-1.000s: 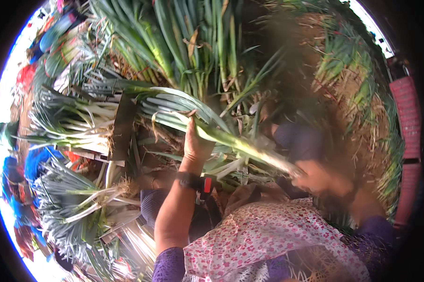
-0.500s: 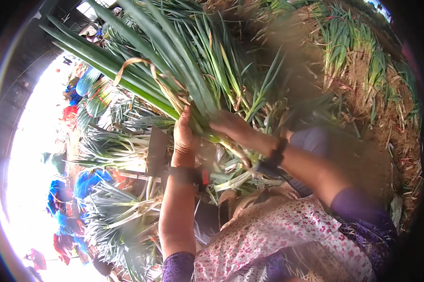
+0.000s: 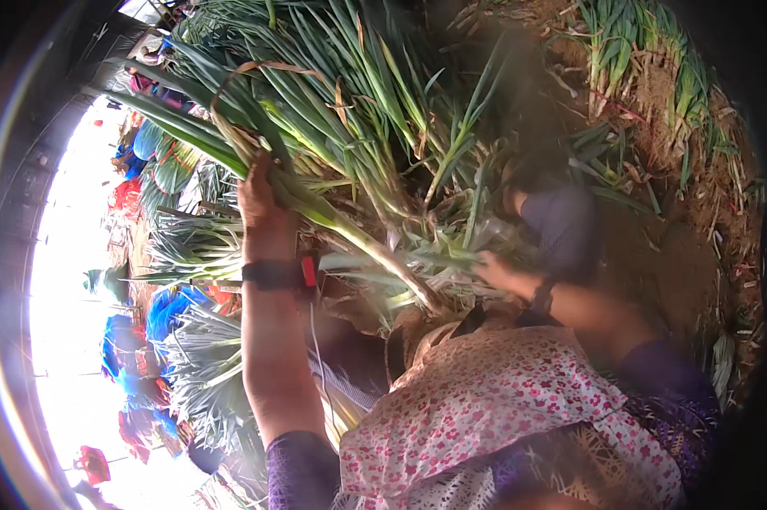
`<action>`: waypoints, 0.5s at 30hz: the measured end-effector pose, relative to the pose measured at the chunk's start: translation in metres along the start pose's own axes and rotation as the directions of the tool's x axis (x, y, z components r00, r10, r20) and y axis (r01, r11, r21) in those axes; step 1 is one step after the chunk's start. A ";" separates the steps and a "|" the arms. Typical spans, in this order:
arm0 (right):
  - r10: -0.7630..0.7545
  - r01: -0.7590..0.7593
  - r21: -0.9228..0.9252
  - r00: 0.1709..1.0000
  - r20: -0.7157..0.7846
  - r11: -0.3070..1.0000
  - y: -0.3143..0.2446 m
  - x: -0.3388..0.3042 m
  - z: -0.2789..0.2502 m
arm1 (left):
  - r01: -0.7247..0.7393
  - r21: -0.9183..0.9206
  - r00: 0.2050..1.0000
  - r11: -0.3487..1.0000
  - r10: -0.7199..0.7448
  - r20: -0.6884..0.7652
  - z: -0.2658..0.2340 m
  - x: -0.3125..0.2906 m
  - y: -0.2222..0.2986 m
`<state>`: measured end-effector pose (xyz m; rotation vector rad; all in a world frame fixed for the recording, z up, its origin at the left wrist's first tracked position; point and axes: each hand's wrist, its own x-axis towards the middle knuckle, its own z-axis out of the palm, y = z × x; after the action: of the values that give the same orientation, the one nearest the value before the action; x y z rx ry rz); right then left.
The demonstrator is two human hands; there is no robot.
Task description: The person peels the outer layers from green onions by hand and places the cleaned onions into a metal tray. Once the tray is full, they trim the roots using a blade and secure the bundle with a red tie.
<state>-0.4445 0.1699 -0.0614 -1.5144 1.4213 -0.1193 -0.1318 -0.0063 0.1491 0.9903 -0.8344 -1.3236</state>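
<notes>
My left hand (image 3: 264, 204) is closed around a large green onion (image 3: 349, 229), gripping it where the leaves begin. Its leaves point to the upper left, and its pale root end slants down toward my lap. A dry brown leaf curls over the top of my grip. My right hand (image 3: 504, 275) is low on the right, apart from that stalk, beside loose green leaves (image 3: 451, 257) and peelings. Motion smears its fingers, so whether they hold a leaf does not show.
A thick pile of green onions (image 3: 358, 93) lies just ahead. More bundles (image 3: 209, 361) are stacked at the left, near blue bundles (image 3: 167, 314). Rows of onions (image 3: 613, 51) lie on brown soil at the far right. A floral apron (image 3: 485, 399) covers my lap.
My left hand has moved left with the green onion. My right hand has come off the stalk and dropped down and to the right.
</notes>
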 end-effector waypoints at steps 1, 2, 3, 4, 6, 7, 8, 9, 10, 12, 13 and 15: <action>0.020 -0.016 0.032 0.992 -0.124 0.999 0.027 0.011 0.009 | -0.001 0.004 1.000 1.000 0.001 0.009 0.002 0.004 0.002; 0.037 -0.023 0.059 0.969 -0.243 0.998 0.040 0.022 0.013 | -0.080 0.037 0.997 0.996 0.081 -0.020 0.001 0.011 0.004; -0.152 0.153 -0.026 0.920 -0.362 0.988 -0.014 0.013 -0.009 | -0.153 0.082 0.985 0.985 0.159 -0.071 -0.012 0.011 0.003; -0.188 0.263 0.109 0.871 -0.453 0.959 -0.029 0.026 -0.013 | -0.148 0.071 0.987 0.986 0.151 -0.046 0.005 0.009 -0.003; -0.370 0.480 0.288 0.856 -0.361 0.829 -0.111 0.018 -0.039 | -0.239 0.079 0.969 0.968 0.242 -0.038 0.029 -0.006 -0.019; -0.464 0.562 0.279 0.816 -0.345 0.779 -0.140 0.022 -0.039 | -0.242 0.101 0.965 0.965 0.250 -0.077 0.038 -0.012 -0.022; -0.560 0.676 0.168 0.703 -0.438 0.717 -0.157 0.042 -0.033 | -0.377 0.137 0.924 0.916 0.362 0.123 0.047 -0.024 -0.027; -0.566 0.673 0.241 0.727 -0.390 0.699 -0.186 0.032 -0.037 | -0.461 0.380 0.887 0.802 0.404 0.223 0.038 -0.031 -0.030; -0.637 0.770 -0.044 0.492 -0.594 0.637 -0.186 0.056 -0.031 | -0.538 0.568 0.843 0.623 0.407 0.353 0.044 -0.036 -0.034; -0.566 0.872 0.246 0.466 -0.680 0.422 -0.193 0.066 -0.037 | -0.389 0.119 0.879 0.913 0.329 0.345 0.062 -0.051 -0.042; -0.567 0.873 0.240 0.463 -0.682 0.424 -0.189 0.069 -0.046 | -0.219 -0.096 0.952 0.971 0.234 0.196 0.067 -0.060 -0.040; -0.538 0.478 0.686 0.830 -0.149 0.548 -0.182 0.072 -0.051 | -0.103 -0.082 0.971 0.991 0.118 0.207 0.041 -0.060 -0.039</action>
<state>-0.3309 0.0458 0.0506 -1.1920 0.6659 -0.8662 -0.1891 0.0498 0.1318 0.7446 -0.9826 -1.3679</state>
